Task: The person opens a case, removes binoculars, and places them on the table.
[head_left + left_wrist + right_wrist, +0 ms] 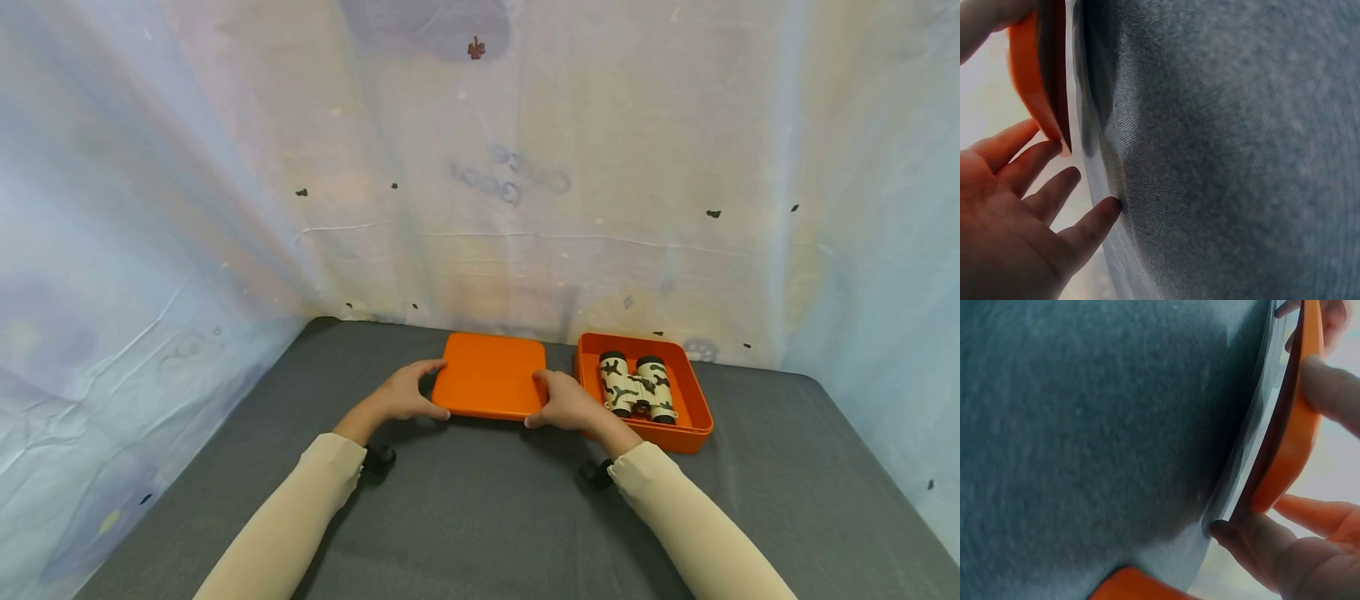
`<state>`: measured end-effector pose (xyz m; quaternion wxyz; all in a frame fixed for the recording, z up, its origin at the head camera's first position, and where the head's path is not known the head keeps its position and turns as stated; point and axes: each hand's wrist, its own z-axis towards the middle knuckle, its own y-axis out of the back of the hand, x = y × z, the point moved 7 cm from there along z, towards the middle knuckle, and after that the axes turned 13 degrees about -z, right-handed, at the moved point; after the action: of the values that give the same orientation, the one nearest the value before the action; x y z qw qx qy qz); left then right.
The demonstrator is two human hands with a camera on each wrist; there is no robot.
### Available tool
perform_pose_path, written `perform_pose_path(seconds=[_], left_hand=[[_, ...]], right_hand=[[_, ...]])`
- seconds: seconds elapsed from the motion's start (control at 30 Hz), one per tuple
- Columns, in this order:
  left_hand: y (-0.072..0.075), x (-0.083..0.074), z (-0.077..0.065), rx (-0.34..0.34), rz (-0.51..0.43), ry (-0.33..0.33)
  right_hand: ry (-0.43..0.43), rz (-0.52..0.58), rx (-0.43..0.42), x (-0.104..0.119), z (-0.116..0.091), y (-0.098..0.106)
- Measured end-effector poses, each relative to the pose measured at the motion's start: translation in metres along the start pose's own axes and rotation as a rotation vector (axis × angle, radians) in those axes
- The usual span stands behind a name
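Note:
An orange box lid (491, 375), flat with rounded corners, is held between both hands just above the grey tabletop. My left hand (405, 392) grips its left edge, with the thumb at the near corner. At the right edge, my right hand (566, 404) holds it in the same way. Both wrist views show the lid's side wall (1027, 75) and its dark underside, apart from the cloth. Right of the lid stands an orange box (696, 398), uncovered, partly hidden behind the right hand. Camouflage-patterned binoculars (637, 387) lie inside it.
Grey cloth (465, 517) covers the table. A pale patterned curtain (600, 167) hangs along the table's back edge and down both sides. Black wrist straps (378, 460) sit at the cuffs of the cream sleeves (292, 525).

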<state>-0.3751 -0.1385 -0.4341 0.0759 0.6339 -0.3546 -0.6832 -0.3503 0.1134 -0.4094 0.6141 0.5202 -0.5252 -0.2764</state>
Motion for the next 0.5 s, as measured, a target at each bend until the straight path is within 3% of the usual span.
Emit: perform_pose_path(seconds=[0.27,0.5], left_hand=[[-0.0034,0.0044,0.0020,0.030,0.017,0.054],[-0.0074,-0.0025,0.0036,0.050,-0.003,0.025]], right_hand=[[-0.016,-0.002,-0.004,0.0002,0.0027,-0.0074],[0.020,0.007,-0.011,0.0039,0.0045,-0.0107]])
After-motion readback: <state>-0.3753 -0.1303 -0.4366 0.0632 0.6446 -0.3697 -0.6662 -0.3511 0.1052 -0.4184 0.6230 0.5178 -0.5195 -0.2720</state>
